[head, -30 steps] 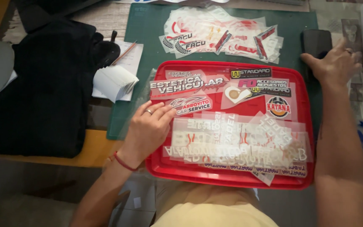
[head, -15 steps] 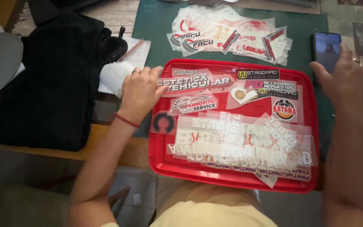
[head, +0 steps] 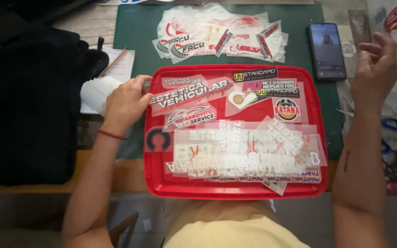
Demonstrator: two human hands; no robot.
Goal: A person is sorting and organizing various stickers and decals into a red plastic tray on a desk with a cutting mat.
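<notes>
A: Left hand (head: 125,102)?
B: Pinching the long sticker (head: 187,95) at the red tray (head: 155,183) rim.
A: Right hand (head: 377,69)?
B: Curled, empty, beside the phone (head: 327,51).
A: Risk?
B: Loose stickers (head: 244,151) overlap below the pinch; a tug may drag them out.

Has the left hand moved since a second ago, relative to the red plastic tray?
Yes. The left hand slid from the stickers inside the red plastic tray up and outward to its left rim.

long sticker (head: 190,93) flat on red tray (head: 155,181)
</notes>
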